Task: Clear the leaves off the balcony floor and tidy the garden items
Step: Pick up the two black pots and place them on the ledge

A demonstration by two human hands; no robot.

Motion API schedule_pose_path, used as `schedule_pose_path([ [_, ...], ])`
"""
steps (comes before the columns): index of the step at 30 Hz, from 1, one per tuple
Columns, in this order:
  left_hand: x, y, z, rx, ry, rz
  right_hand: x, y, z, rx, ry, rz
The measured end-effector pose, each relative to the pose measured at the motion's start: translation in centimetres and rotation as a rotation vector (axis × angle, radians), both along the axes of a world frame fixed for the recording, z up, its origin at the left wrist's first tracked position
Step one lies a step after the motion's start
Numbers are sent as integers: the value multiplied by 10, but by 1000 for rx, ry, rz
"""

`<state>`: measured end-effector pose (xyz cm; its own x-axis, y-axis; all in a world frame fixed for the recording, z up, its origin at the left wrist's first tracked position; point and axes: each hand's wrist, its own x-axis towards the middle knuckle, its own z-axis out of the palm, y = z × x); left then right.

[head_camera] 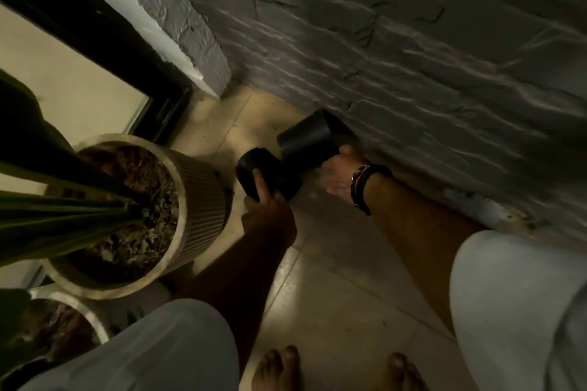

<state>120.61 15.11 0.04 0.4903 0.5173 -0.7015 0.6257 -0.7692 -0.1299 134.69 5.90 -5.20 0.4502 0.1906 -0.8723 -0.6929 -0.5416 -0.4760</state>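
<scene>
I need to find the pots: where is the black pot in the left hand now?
Near the head view's centre, the left hand grips the black pot, right of the ribbed planter.

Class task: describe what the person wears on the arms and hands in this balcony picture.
Both forearms are bare, with no sleeves in view. The left hand wears nothing visible. At the wrist of the right hand sit stacked wristbands: dark cords or bands with a red strand and small pale beads.

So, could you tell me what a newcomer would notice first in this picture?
Probably the two small black pots at centre, low over the tiled floor: the left hand grips one black pot, the right hand holds the other black pot beside the grey stone wall. At left stands a ribbed beige planter with long green leaves.
</scene>
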Motion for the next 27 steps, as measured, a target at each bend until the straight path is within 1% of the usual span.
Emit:
schedule_pose_path([
  [2, -5, -2, 8, 22, -6, 22, -13, -7, 2, -26, -14, 40],
  [4, -12, -8, 13, 8, -24, 8, -29, -18, 10, -49, -74, 68],
  [6, -12, -17, 27, -36, 6, 48, -46, -36, 19, 17, -76, 36],
  [9, -18, -35, 51, -136, -30, 179, -77, -68, 37, 37, -93, 49],
  [11, -24, -49, 73, -217, -122, 302, -101, -90, 65, -14, -85, 25],
  [13, -33, -61, 96, -256, -205, 336, -120, -109, 109, -79, -157, 16],
  [15, -40, -71, 129, -260, -229, 244, -135, -130, 155, -136, -219, -16],
  [18, -54, -77, 190, -212, -236, 188, -153, -159, 227, -302, -288, -42],
  [20, -65, -78, 236, -215, -251, 133, -166, -179, 276, -395, -358, -84],
  [23, -81, -84, 309, -279, -316, 138, -183, -209, 349, -476, -469, -132],
  [25, -91, -92, 363, -344, -363, 136, -194, -227, 403, -515, -484, -158],
  [27, -98, -104, 410, -438, -440, 140, -208, -242, 452, -494, -492, -173],
])
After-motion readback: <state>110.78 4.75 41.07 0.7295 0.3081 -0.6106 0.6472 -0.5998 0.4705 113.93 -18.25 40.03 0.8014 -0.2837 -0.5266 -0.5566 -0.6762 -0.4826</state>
